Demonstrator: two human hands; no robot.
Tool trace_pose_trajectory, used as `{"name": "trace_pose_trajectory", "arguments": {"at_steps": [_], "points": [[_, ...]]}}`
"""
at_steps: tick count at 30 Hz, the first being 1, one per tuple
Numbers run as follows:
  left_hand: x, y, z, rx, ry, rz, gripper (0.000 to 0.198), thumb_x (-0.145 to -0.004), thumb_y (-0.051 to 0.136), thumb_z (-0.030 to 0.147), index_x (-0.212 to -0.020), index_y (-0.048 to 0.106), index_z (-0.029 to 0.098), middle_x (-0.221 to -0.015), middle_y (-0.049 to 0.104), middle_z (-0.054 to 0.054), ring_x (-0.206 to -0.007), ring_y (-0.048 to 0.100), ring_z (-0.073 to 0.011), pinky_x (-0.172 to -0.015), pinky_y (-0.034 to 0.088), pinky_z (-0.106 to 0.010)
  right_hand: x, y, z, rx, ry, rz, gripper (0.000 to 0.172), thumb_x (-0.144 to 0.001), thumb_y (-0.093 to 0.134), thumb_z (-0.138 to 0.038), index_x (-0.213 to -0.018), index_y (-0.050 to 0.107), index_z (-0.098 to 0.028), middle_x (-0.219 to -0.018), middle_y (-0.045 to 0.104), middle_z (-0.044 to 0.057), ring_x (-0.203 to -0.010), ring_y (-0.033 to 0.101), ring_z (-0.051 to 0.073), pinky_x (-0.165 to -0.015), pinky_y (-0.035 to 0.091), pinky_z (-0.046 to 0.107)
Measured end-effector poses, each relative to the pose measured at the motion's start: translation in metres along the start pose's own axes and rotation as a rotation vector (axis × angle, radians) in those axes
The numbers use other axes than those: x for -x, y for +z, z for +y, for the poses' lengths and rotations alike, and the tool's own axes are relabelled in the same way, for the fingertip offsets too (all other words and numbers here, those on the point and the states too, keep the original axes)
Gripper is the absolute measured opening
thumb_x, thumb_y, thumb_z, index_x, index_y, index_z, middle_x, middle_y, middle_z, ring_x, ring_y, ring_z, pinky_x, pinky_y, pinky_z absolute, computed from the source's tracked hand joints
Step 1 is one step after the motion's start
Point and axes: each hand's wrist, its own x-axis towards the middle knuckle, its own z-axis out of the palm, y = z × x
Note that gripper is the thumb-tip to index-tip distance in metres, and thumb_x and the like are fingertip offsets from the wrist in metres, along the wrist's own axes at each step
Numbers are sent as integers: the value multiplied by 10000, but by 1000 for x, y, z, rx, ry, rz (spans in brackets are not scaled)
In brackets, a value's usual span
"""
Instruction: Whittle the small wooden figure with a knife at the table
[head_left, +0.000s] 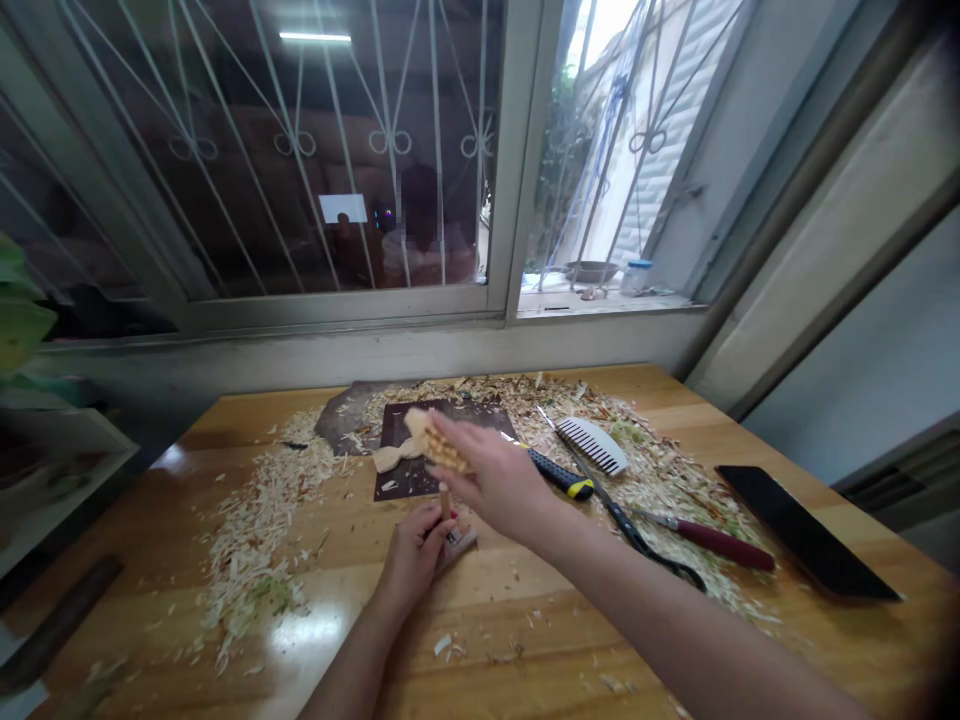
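Note:
My right hand is closed on a pale piece of wood with a bumpy, ridged surface, held over a dark mat. Below and to its left, my left hand pinches a short thin wooden stick. Beside those fingers, a small flat block with dark marks rests on the table; I cannot tell whether the stick joins it. A light wooden piece with a narrowed middle lies on the mat, partly behind the right hand.
Wood shavings ring the work area. To the right lie a black-and-yellow-handled cutter, a white comb, a black-handled tool, a red-handled tool and a black flat board. A barred window stands behind.

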Motion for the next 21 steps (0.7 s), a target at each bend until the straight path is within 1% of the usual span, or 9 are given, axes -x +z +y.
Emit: {"name": "trace_pose_trajectory", "arguments": {"at_steps": [2, 3, 7, 11, 12, 16, 17, 20, 21], "points": [[0, 0, -1, 7, 1, -10, 216, -803, 476, 287, -775, 651, 162, -785, 633, -52, -748, 566, -175, -699, 440, -279, 2, -2, -1, -46, 20, 141, 515, -869, 441, -376, -1346, 341, -208, -1201, 554, 92, -1030, 533, 203, -873, 419, 323], [0, 0, -1, 7, -3, -7, 221, -805, 475, 287, -753, 648, 160, -772, 633, -50, -742, 566, -174, -698, 440, -277, 3, -2, -2, -56, 6, 137, 512, -866, 448, -370, -1344, 343, -223, -1216, 545, 83, -1036, 534, 197, -886, 412, 319], [-1, 0, -2, 8, -11, 6, 222, -801, 471, 271, -703, 638, 161, -765, 643, -45, -750, 568, -173, -704, 443, -275, 5, -5, -6, -61, -23, -113, 486, -813, 527, -350, -1285, 433, -277, -1144, 597, 42, -932, 598, 190, -812, 458, 302], [-1, 0, -3, 5, 26, -27, 199, -795, 480, 256, -771, 658, 171, -861, 650, -54, -832, 572, -184, -761, 437, -292, 3, -12, -12, -179, 49, 181, 547, -847, 476, -361, -1360, 302, -282, -1285, 495, 29, -1077, 528, 184, -883, 431, 297], [-1, 0, -4, -7, 19, -17, 198, -792, 480, 251, -746, 655, 172, -830, 650, -48, -807, 574, -182, -742, 441, -289, 2, -13, -13, -172, 53, 184, 555, -843, 481, -354, -1362, 297, -285, -1288, 493, 29, -1083, 526, 191, -889, 431, 309], [0, 1, -7, -59, -23, 54, 226, -776, 488, 225, -594, 609, 168, -653, 618, -21, -671, 558, -164, -642, 438, -268, 0, -11, -14, -81, 53, -173, 518, -775, 567, -338, -1276, 438, -321, -1154, 597, 19, -932, 613, 210, -798, 482, 338], [0, 1, -7, -56, -13, 46, 217, -776, 491, 225, -611, 618, 166, -667, 623, -22, -675, 559, -163, -643, 437, -268, -1, -11, -14, -106, 62, -161, 519, -777, 566, -348, -1278, 435, -320, -1158, 594, 15, -938, 611, 203, -803, 480, 328], [0, 1, -6, -30, 27, -15, 186, -788, 490, 238, -761, 657, 163, -798, 651, -40, -741, 571, -169, -681, 442, -280, -4, -13, -13, -239, 108, 153, 511, -840, 489, -360, -1330, 360, -293, -1233, 544, 17, -1059, 546, 171, -892, 430, 291], [0, 1, -7, -27, 26, -22, 190, -792, 484, 240, -786, 656, 162, -815, 652, -43, -749, 572, -170, -687, 444, -283, -4, -13, -13, -257, 112, 205, 495, -850, 474, -345, -1330, 363, -287, -1236, 542, 18, -1071, 538, 166, -907, 418, 288]]}}
